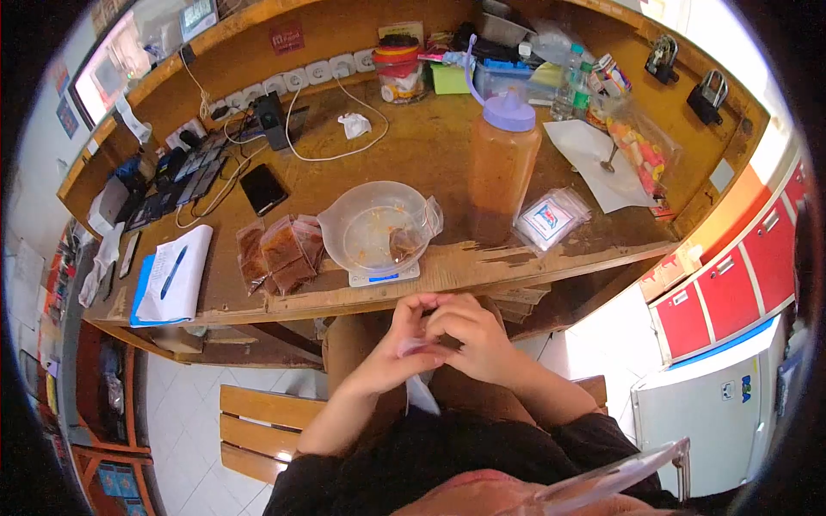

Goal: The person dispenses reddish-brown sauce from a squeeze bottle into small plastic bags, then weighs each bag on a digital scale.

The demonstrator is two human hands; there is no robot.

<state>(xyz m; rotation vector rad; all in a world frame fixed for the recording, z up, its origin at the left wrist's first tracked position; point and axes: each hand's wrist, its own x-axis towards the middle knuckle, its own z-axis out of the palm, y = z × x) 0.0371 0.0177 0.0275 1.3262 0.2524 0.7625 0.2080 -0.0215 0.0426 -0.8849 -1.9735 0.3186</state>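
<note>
My left hand (397,344) and my right hand (471,334) meet over my lap, just off the table's front edge. Their fingers are closed around a small clear plastic bag (413,346), partly hidden by the fingers. Beyond them a clear plastic bowl (344,234) stands on a kitchen scale (397,273), with one small brown packet (402,243) inside. Left of the bowl lie several flat packets (288,255) of reddish-brown sauce. A squeeze bottle (503,168) of orange-brown sauce with a lilac cap stands upright to the right, beside a pack of small clear bags (551,221).
A notebook (194,267) with a blue pen (175,271) lies at the left, near a black phone (262,189). Cables and a row of sockets (294,79) line the back. White paper (594,163), a bag of colourful sweets (637,150) and water bottles (578,90) occupy the right.
</note>
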